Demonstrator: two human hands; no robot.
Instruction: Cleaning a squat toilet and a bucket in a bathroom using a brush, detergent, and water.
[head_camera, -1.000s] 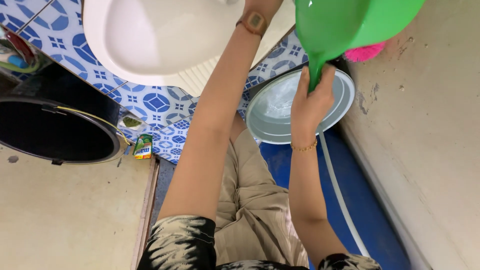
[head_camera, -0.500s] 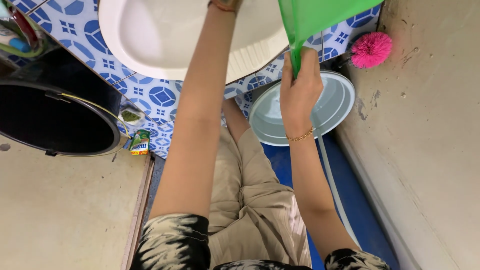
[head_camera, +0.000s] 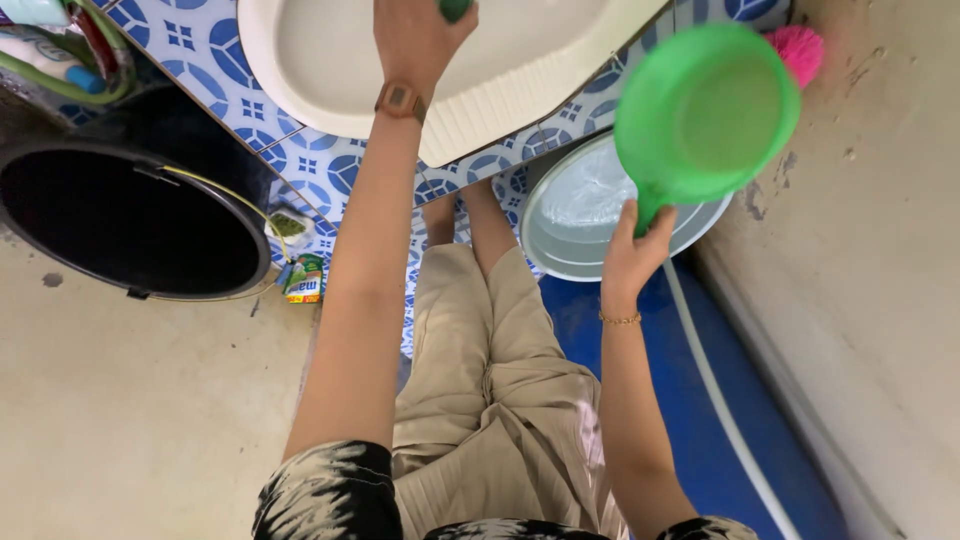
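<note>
- The right hand is wrapped around the handle of a green scoop, holding it tipped above the grey basin.
- The left hand is closed on a small green object over the white squat pan, beyond the basin.
- The step looks like rinsing or scrubbing the pan; a next move would call for a level, steady scoop.
- A black bucket stands well left of the basin; a pink brush lies just beyond it.
</note>
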